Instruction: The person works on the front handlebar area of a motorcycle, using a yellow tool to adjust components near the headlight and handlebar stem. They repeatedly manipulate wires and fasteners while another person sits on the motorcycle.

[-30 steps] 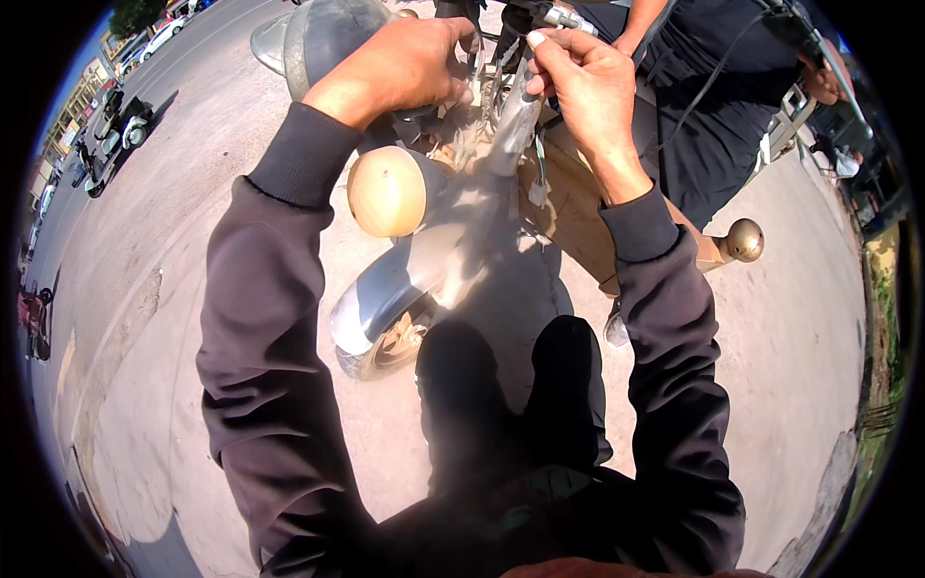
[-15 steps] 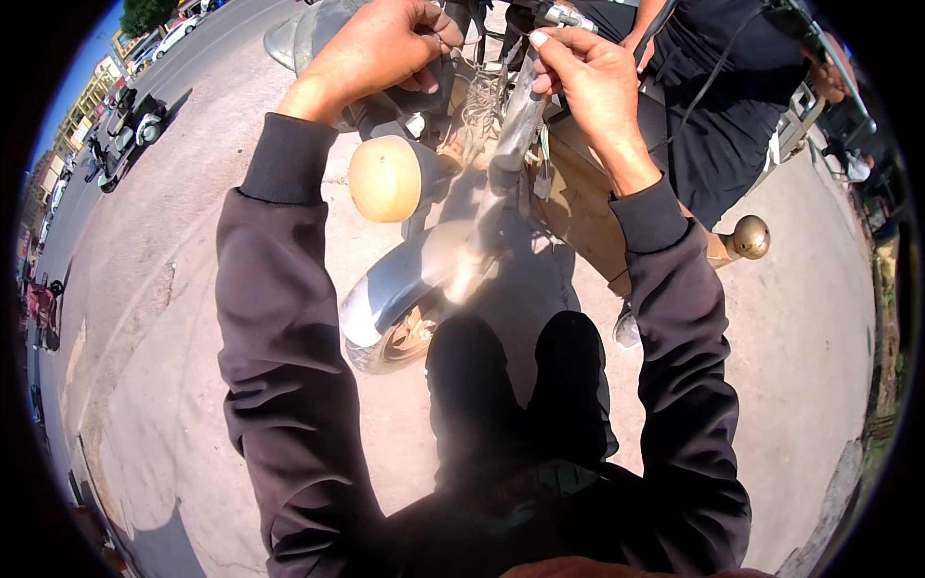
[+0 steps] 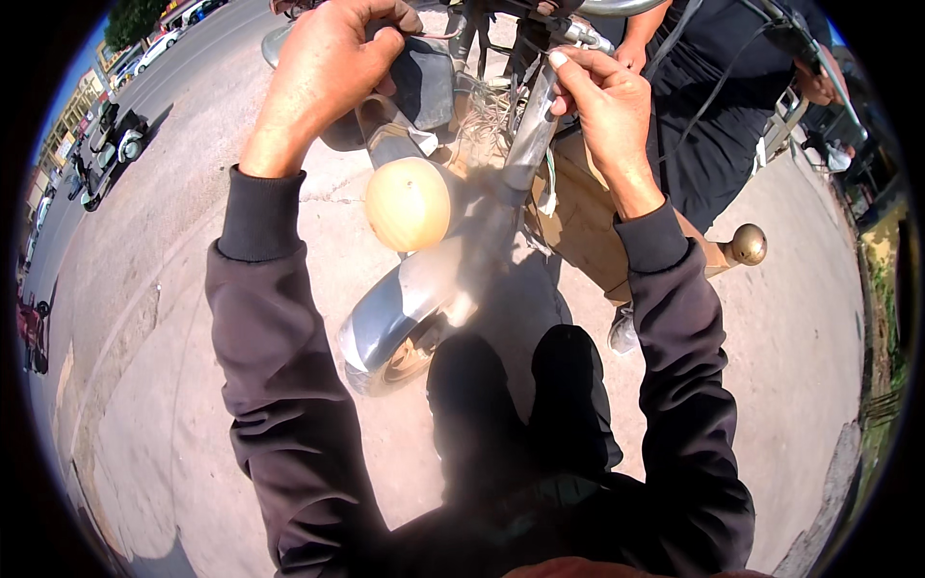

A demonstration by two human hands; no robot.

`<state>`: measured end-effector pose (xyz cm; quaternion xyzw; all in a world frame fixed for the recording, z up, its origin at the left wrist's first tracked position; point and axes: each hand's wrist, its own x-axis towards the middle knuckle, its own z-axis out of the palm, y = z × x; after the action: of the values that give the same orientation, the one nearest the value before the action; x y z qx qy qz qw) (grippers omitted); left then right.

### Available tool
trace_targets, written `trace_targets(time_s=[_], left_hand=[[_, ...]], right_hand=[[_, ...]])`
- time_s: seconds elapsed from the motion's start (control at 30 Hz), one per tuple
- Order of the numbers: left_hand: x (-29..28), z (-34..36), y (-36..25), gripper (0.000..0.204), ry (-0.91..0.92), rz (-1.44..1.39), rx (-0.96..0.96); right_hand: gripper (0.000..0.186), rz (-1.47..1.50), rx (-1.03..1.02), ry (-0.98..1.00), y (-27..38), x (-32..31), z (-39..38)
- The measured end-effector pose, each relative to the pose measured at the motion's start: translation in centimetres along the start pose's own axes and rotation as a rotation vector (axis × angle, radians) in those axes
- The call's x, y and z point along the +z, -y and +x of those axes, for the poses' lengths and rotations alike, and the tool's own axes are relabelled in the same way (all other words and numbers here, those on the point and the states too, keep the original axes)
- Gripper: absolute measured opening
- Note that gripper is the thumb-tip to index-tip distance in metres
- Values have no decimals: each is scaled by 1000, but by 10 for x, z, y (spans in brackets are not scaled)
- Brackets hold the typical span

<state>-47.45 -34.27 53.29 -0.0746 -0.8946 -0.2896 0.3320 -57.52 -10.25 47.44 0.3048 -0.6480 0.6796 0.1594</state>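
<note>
Two bare hands work near the top of our view. The left hand (image 3: 332, 63) has its fingers curled well in and its thumb against the forefinger, and we see a thin wire (image 3: 443, 36) running right from its fingertips, above a dark box (image 3: 424, 82). The right hand (image 3: 609, 101) is pinched nearly closed, thumb to forefinger, beside the upper end of a grey tube (image 3: 528, 144); whether anything sits between those fingers, we cannot tell. Between the hands, and lower, we find a tangle of pale wires (image 3: 489, 120) just left of the tube. Below the box is a round cream lamp (image 3: 407, 204), and under that a shiny fender (image 3: 385, 308) curves over a wheel (image 3: 405, 366). Right of the tube we see a tan panel (image 3: 583, 226), with a brass ball (image 3: 749, 244) near its far end. Another person in black clothes (image 3: 713, 125) is behind our right hand, one hand (image 3: 631, 56) showing near it. Off to our left a scooter (image 3: 120, 149) stands on the pale ground (image 3: 164, 385), a white car (image 3: 157, 50) beyond it.
</note>
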Motion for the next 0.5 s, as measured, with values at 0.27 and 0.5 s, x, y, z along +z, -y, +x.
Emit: trace_targets(time_s=[0.27,0.5], left_hand=[[0,-5,16,21,-37,-145,68],[3,-3,27,18,-35,-186,101]], right_hand=[[20,76,9,41,1,-4,1],[20,41,-32,-40,-2,-2,-1]])
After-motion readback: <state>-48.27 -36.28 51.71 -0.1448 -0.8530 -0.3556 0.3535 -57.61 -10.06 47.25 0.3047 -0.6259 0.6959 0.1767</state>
